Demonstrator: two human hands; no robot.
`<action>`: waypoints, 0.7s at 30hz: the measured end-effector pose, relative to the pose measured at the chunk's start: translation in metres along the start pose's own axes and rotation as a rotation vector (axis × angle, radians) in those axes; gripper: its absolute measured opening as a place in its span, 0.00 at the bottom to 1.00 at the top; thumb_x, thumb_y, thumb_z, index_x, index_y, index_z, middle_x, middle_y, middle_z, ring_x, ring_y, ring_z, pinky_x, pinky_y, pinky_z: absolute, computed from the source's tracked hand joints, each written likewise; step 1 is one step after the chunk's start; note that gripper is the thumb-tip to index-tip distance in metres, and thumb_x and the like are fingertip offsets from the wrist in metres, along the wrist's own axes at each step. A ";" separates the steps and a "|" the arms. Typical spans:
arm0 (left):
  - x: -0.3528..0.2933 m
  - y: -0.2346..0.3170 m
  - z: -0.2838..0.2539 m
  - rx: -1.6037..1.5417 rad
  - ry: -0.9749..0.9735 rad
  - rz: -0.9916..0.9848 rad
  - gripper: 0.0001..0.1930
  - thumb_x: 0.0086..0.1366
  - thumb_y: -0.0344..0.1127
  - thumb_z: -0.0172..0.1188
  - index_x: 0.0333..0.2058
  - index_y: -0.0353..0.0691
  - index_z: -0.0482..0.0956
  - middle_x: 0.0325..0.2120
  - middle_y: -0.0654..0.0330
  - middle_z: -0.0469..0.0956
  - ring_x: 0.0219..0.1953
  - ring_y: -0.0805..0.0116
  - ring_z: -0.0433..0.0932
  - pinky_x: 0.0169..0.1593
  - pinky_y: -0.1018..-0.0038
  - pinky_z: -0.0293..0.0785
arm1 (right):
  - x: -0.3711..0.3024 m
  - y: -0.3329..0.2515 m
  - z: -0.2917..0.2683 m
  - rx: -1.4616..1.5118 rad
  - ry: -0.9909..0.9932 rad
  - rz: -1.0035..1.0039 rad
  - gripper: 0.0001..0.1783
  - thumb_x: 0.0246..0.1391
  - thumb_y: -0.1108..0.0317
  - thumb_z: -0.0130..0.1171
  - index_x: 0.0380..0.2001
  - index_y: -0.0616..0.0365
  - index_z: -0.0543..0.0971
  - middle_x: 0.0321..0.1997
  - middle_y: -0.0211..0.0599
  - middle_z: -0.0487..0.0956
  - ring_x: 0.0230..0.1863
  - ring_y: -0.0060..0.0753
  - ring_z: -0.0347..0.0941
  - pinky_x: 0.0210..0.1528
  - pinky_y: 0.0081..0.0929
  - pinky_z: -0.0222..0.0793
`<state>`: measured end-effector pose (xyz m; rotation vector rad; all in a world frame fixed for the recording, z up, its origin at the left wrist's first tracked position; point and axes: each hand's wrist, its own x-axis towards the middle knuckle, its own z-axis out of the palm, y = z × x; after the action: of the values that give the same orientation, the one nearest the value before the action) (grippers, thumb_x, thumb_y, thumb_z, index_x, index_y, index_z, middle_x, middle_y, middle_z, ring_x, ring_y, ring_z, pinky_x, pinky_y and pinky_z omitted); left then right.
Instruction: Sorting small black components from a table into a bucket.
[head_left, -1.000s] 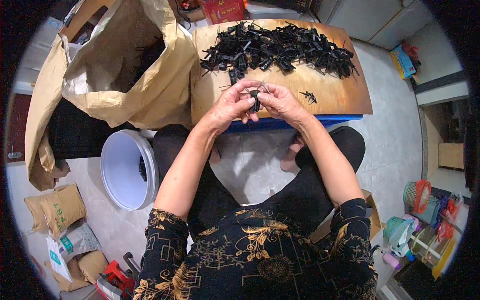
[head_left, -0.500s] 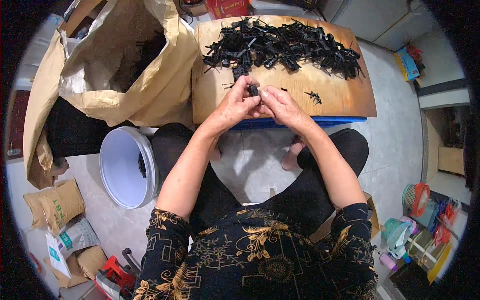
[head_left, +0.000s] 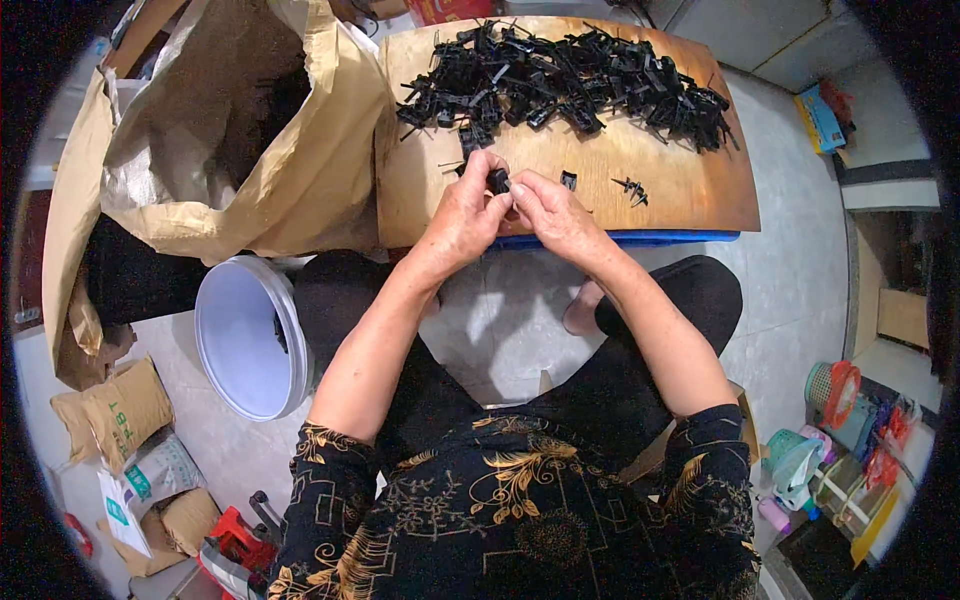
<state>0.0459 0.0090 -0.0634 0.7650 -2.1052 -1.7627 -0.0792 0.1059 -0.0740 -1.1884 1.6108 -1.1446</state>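
Over the near edge of a wooden board [head_left: 690,195], my left hand [head_left: 466,212] is closed around a small, chunky black plastic part [head_left: 498,181]. My right hand [head_left: 556,212] pinches at the right side of that same part, its thumb and forefinger pressed together. The fingers cover much of the part, so its exact kind cannot be made out. Beyond both hands lies a tangled heap of black plastic parts [head_left: 560,85] with thin stems. To the right of my right hand rest a loose black piece [head_left: 568,180] and a small spiky black cluster [head_left: 632,190].
Left of the board stands a large open brown paper sack [head_left: 250,215] with dark parts inside. A white bucket [head_left: 245,340] on the floor by my left leg holds a few black pieces. Filled bags [head_left: 135,410] lie at lower left, baskets [head_left: 820,395] at right.
The right fingers have shifted slightly against the part, and both hands sit a little further left in the picture. The loose black piece beside my right hand shows more fully.
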 end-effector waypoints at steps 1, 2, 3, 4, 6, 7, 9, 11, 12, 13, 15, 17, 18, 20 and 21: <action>0.001 0.001 0.002 0.099 0.052 0.049 0.15 0.57 0.27 0.54 0.41 0.38 0.60 0.22 0.52 0.72 0.26 0.63 0.76 0.28 0.68 0.71 | 0.001 0.001 0.001 -0.010 0.035 -0.018 0.13 0.61 0.61 0.41 0.30 0.60 0.69 0.22 0.25 0.65 0.25 0.16 0.60 0.27 0.19 0.60; 0.002 0.003 0.004 0.198 0.105 0.099 0.15 0.56 0.27 0.54 0.41 0.38 0.60 0.22 0.48 0.72 0.26 0.56 0.76 0.29 0.65 0.70 | 0.002 0.002 0.001 -0.021 0.069 -0.037 0.13 0.61 0.62 0.41 0.29 0.60 0.68 0.20 0.24 0.64 0.23 0.16 0.59 0.26 0.21 0.59; 0.003 0.003 0.005 0.196 0.103 0.097 0.15 0.56 0.27 0.54 0.41 0.38 0.60 0.22 0.48 0.72 0.26 0.56 0.76 0.29 0.65 0.70 | 0.004 0.003 0.002 -0.020 0.069 -0.034 0.13 0.61 0.62 0.41 0.29 0.60 0.68 0.20 0.24 0.64 0.23 0.16 0.59 0.26 0.21 0.59; 0.004 0.004 0.005 0.256 0.115 0.134 0.14 0.58 0.26 0.53 0.41 0.38 0.60 0.23 0.51 0.72 0.26 0.63 0.76 0.28 0.70 0.72 | 0.006 0.005 0.002 -0.007 0.095 -0.036 0.13 0.61 0.61 0.41 0.29 0.59 0.68 0.19 0.24 0.63 0.23 0.16 0.58 0.26 0.20 0.58; 0.006 0.006 0.006 0.316 0.126 0.171 0.13 0.59 0.25 0.52 0.41 0.37 0.60 0.25 0.55 0.71 0.26 0.71 0.75 0.27 0.75 0.73 | 0.009 0.008 0.003 0.006 0.123 -0.038 0.13 0.61 0.61 0.42 0.29 0.59 0.68 0.19 0.23 0.63 0.22 0.16 0.57 0.25 0.19 0.57; 0.007 0.007 0.006 0.307 0.132 0.166 0.14 0.57 0.25 0.53 0.41 0.38 0.61 0.24 0.49 0.72 0.28 0.57 0.75 0.30 0.68 0.71 | 0.010 0.009 0.004 0.017 0.142 -0.042 0.13 0.61 0.61 0.42 0.29 0.58 0.69 0.18 0.23 0.63 0.21 0.16 0.57 0.24 0.19 0.57; 0.007 0.008 0.005 0.300 0.142 0.158 0.16 0.55 0.26 0.54 0.41 0.39 0.61 0.24 0.44 0.72 0.30 0.43 0.74 0.32 0.61 0.69 | 0.010 0.005 0.004 0.031 0.157 -0.048 0.13 0.61 0.61 0.42 0.29 0.58 0.69 0.18 0.22 0.63 0.21 0.16 0.58 0.24 0.18 0.57; 0.010 0.008 0.001 0.327 0.176 0.255 0.14 0.57 0.27 0.53 0.41 0.39 0.61 0.24 0.48 0.73 0.27 0.51 0.76 0.29 0.65 0.72 | 0.008 -0.015 -0.004 0.338 0.049 0.158 0.13 0.61 0.60 0.42 0.32 0.56 0.71 0.18 0.22 0.63 0.20 0.14 0.58 0.23 0.17 0.56; 0.012 0.009 0.000 0.329 0.179 0.258 0.14 0.57 0.27 0.53 0.41 0.39 0.61 0.24 0.48 0.73 0.27 0.51 0.76 0.29 0.65 0.72 | 0.010 -0.020 -0.014 0.337 0.048 0.153 0.13 0.61 0.60 0.42 0.32 0.56 0.71 0.18 0.22 0.63 0.20 0.14 0.58 0.23 0.17 0.56; 0.013 0.011 0.000 0.072 0.183 0.170 0.12 0.59 0.28 0.52 0.40 0.39 0.61 0.23 0.51 0.73 0.26 0.57 0.77 0.27 0.69 0.73 | 0.012 -0.021 -0.030 0.212 0.095 0.162 0.11 0.60 0.61 0.44 0.36 0.57 0.71 0.18 0.23 0.64 0.21 0.16 0.60 0.24 0.18 0.58; 0.018 0.016 -0.003 -0.292 0.206 0.013 0.07 0.63 0.32 0.49 0.37 0.39 0.61 0.23 0.60 0.71 0.23 0.73 0.76 0.24 0.79 0.75 | 0.012 -0.004 -0.063 -0.124 0.229 -0.011 0.12 0.57 0.64 0.47 0.42 0.57 0.71 0.21 0.28 0.67 0.24 0.20 0.64 0.28 0.20 0.62; 0.015 0.021 -0.013 -0.455 0.286 -0.170 0.08 0.64 0.38 0.49 0.32 0.41 0.64 0.21 0.61 0.70 0.21 0.72 0.76 0.21 0.79 0.72 | 0.001 -0.001 -0.082 -0.525 0.252 -0.065 0.20 0.50 0.70 0.51 0.48 0.54 0.69 0.32 0.39 0.75 0.34 0.34 0.72 0.39 0.28 0.68; 0.015 0.021 -0.016 -0.512 0.315 -0.254 0.10 0.65 0.40 0.49 0.30 0.41 0.65 0.19 0.62 0.69 0.20 0.72 0.75 0.20 0.80 0.71 | -0.003 0.011 -0.083 -0.528 0.255 -0.068 0.20 0.50 0.70 0.51 0.48 0.54 0.69 0.32 0.39 0.75 0.34 0.34 0.72 0.39 0.28 0.68; 0.014 0.010 -0.020 -0.595 0.264 -0.286 0.11 0.65 0.42 0.48 0.28 0.42 0.65 0.18 0.63 0.69 0.19 0.72 0.74 0.19 0.81 0.69 | -0.010 0.040 -0.080 -0.817 0.204 -0.176 0.21 0.48 0.71 0.50 0.49 0.51 0.70 0.40 0.44 0.76 0.40 0.44 0.73 0.43 0.34 0.67; 0.011 0.008 -0.022 -0.673 0.222 -0.329 0.13 0.65 0.44 0.48 0.26 0.42 0.66 0.17 0.64 0.68 0.17 0.72 0.73 0.18 0.81 0.68 | -0.012 0.026 -0.075 -0.795 0.069 0.091 0.21 0.48 0.71 0.50 0.49 0.50 0.70 0.42 0.47 0.75 0.44 0.50 0.71 0.44 0.41 0.66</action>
<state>0.0473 -0.0144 -0.0525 1.0653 -1.1637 -2.2337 -0.1530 0.1363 -0.0781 -1.5377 2.2423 -0.4733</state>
